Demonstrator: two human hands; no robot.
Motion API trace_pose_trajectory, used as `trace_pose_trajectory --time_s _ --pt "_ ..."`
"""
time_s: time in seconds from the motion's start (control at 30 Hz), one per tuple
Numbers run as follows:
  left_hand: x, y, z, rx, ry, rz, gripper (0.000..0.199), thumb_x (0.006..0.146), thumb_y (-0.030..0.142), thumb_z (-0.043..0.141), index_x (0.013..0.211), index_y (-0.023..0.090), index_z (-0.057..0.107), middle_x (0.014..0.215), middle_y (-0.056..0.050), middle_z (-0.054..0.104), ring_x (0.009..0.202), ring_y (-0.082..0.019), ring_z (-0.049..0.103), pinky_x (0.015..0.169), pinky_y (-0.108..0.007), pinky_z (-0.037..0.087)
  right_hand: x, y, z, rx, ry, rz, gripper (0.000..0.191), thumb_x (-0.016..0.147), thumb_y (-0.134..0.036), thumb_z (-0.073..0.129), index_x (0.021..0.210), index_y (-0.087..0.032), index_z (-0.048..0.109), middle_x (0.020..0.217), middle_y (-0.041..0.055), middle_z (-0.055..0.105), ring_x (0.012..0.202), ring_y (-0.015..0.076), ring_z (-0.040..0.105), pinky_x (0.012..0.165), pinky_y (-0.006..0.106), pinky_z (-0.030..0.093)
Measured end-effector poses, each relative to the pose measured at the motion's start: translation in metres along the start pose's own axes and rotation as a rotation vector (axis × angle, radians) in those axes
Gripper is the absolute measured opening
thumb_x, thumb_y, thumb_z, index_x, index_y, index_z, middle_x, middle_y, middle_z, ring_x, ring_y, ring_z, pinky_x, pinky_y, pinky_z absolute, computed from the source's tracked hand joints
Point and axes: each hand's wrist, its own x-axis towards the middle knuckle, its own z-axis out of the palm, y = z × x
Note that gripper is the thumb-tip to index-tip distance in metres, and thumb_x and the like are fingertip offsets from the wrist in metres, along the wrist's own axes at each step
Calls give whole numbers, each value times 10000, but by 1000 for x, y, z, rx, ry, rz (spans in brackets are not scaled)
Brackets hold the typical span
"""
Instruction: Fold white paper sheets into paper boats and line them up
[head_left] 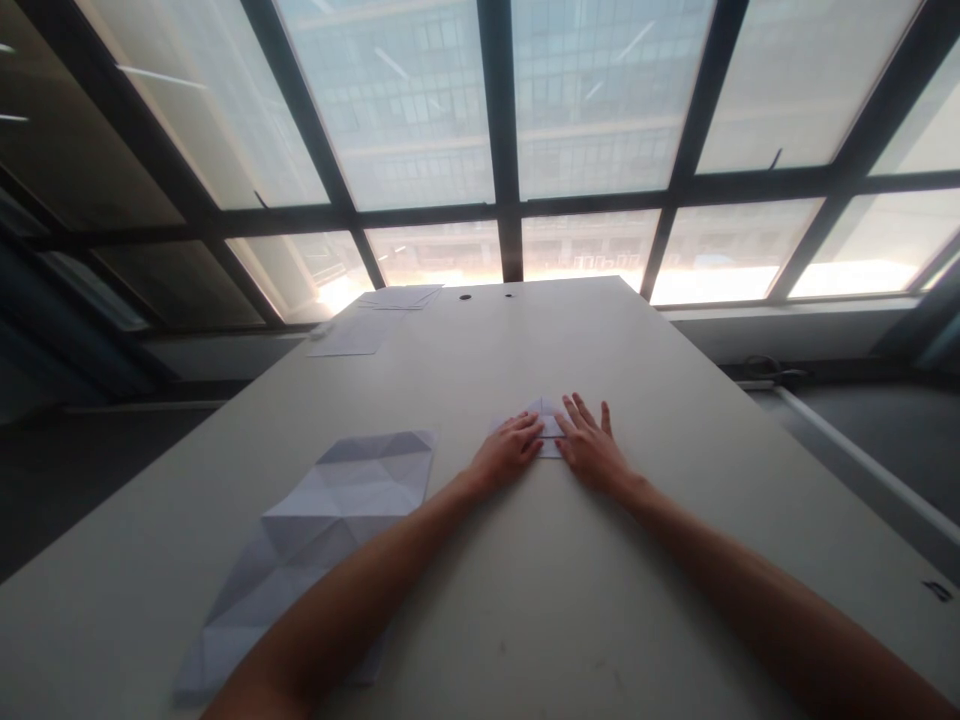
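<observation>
A small folded piece of white paper (551,427) lies on the table between my hands, with a pointed top edge and a crease across it. On its left side rests my left hand (513,446), palm down with the fingers laid over the paper. My right hand (591,442) presses flat on its right side, fingers spread and partly beyond the paper. Both hands cover the paper's side edges. Left of my left forearm, a larger creased sheet of paper (352,490) lies unfolded, partly hidden beneath the arm.
The white table (712,480) stretches toward the windows (420,100). Flat white sheets (349,335) lie at its far left. Two small dark holes (465,297) show near the far edge, and a dark mark (937,590) is at the right edge.
</observation>
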Motion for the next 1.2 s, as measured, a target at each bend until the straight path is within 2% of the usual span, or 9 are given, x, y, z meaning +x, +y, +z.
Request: trace_pose_trajectory --time_s 0.1,0.17,0.3,0.4,0.6,0.77,1.0,1.13,1.2 --pt "-1 1 -1 -3 -16 -20 507 986 416 464 1453 219 449 1513 -78 432 1417 -214 366 1183 -390 270 1 1 -2 105 -74 -106 507 1001 -335 347 1472 -157 406 1566 138 321 1474 238 206 1190 517 84" --pt "-1 1 -2 -12 -34 -36 529 983 438 466 1466 227 426 1524 -74 416 1427 -217 347 1182 -407 267 1 3 0 178 -125 -127 539 1000 -370 361 1495 -157 367 1551 134 354 1450 221 276 1185 468 171" --pt "0 1 -5 -43 -70 -28 563 959 434 507 1473 221 416 1523 -72 416 1430 -230 342 1183 -417 261 1 7 1 225 -128 -127 585 964 -386 441 1498 -157 365 1563 136 327 1456 226 264 1187 454 176" --pt "0 0 -8 -56 -77 -28 576 933 395 553 1468 224 426 1508 -67 439 1418 -242 361 1176 -409 279 2 9 -2 252 -126 -125 603 941 -388 485 1489 -159 381 1545 140 362 1438 238 306 1178 459 205" --pt "0 1 -11 -23 -30 -15 548 902 369 611 1420 233 490 1432 -62 535 1352 -235 452 1138 -364 338 5 6 -9 258 -69 -98 574 896 -396 594 1411 -165 493 1430 135 527 1313 266 483 1118 409 314" --pt "0 9 -15 6 42 -50 403 906 388 630 1295 288 599 1287 -35 651 1204 -221 571 1051 -347 408 3 -1 -13 224 15 -70 375 910 -359 615 1264 -237 619 1261 79 668 1157 239 596 1079 390 324" --pt "-1 13 -17 86 117 -169 218 909 345 638 1104 298 723 1077 -24 742 1025 -230 653 942 -360 442 2 -4 -12 138 58 -25 206 942 -227 545 1075 -232 704 1031 55 744 992 200 643 1015 335 338" --pt "-2 12 -20 111 145 -194 187 931 288 602 1041 299 753 1027 -20 756 970 -226 678 914 -357 455 3 1 -15 85 64 15 230 942 -168 501 980 -212 724 938 66 749 924 205 649 938 310 379" --pt "-2 14 -21 112 187 -190 201 944 263 577 1039 297 751 1036 -20 755 977 -220 680 928 -360 453 3 2 -17 78 101 25 261 947 -148 472 991 -207 722 950 74 749 939 210 647 943 315 384"
